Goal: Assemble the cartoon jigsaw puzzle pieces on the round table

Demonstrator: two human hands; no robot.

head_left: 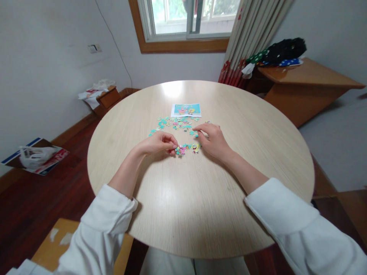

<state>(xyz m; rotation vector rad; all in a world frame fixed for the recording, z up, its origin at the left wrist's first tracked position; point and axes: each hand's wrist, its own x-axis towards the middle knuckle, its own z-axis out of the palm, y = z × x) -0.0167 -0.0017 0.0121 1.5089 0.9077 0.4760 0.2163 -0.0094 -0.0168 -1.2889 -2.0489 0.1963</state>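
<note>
A small joined strip of jigsaw puzzle (187, 148), with pink, teal and yellow parts, lies flat on the round table. At its left end my left hand (162, 143) is closed, thumb and fingers pinched on a puzzle piece at the edge. Over the right side hovers my right hand (212, 140), its forefinger stretched out and thumb apart, close to loose teal pieces. Several loose puzzle pieces (174, 122) are scattered beyond the strip. Behind them rests a printed picture card (186, 110) showing cartoon figures on a blue ground.
The round wooden table (177, 206) fills the middle of the view. A wooden desk (312, 76) with dark cloth (289, 51) on it stands at the right. A window (192, 19) and curtain (252, 34) are behind. A plastic bag (34, 156) lies at the left on the floor.
</note>
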